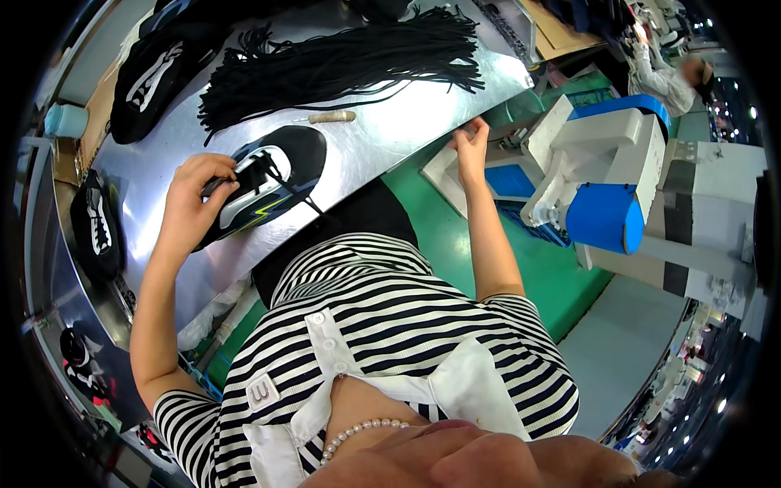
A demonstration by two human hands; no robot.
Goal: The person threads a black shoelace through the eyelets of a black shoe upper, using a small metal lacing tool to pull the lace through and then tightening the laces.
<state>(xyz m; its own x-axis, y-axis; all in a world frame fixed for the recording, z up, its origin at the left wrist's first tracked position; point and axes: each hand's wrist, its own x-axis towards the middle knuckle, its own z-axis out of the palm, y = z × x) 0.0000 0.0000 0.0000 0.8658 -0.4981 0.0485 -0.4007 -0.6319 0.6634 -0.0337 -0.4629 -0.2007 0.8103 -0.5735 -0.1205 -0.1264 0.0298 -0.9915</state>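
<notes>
Head camera: over at ten o'clock the black shoe (259, 193) lies on the metal table (382, 134), left hand (191, 191) pinching it at the collar end, while the right hand (470, 150) curls near the table's edge at one o'clock, contents impossible to tell. Best handling, I'd judge: steady that collar firmly, then draw the loose lace (297, 193) evenly, untwisted, clear of the wooden-handled tool (332, 117) at eleven.
</notes>
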